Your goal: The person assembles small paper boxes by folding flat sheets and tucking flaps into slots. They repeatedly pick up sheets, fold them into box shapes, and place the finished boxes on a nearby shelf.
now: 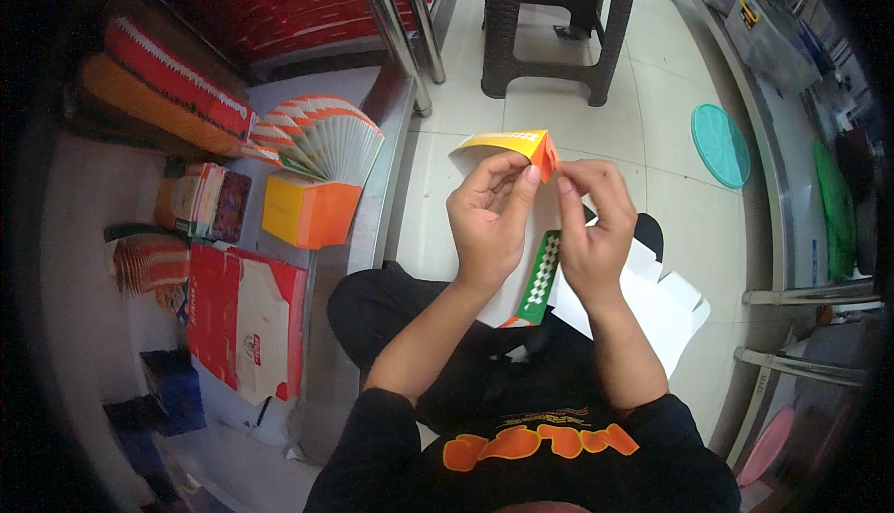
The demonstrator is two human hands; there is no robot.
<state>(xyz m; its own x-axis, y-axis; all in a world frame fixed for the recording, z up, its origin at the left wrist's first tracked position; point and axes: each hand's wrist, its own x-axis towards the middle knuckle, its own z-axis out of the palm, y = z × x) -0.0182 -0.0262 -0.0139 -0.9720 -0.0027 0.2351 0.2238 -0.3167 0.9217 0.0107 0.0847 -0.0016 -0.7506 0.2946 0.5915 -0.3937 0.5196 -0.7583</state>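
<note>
Above my lap I hold a partly folded cardboard box (538,282), white inside, with a yellow and orange end and a green checkered side. My left hand (486,226) grips its far end, thumb against the orange corner. The thumb and fingers of my right hand (596,222) are pinched together at the same orange corner flap. Both hands hide part of the box's middle. White unfolded cardboard (672,313) lies beside my right forearm, over my right leg.
On the low metal shelf at left stand a fanned row of folded cartons (331,141), a yellow-orange carton (307,210) and a red-and-white box (247,322). A black plastic stool (549,75) stands ahead. A teal lid (720,146) lies at right, near a metal rack (805,294).
</note>
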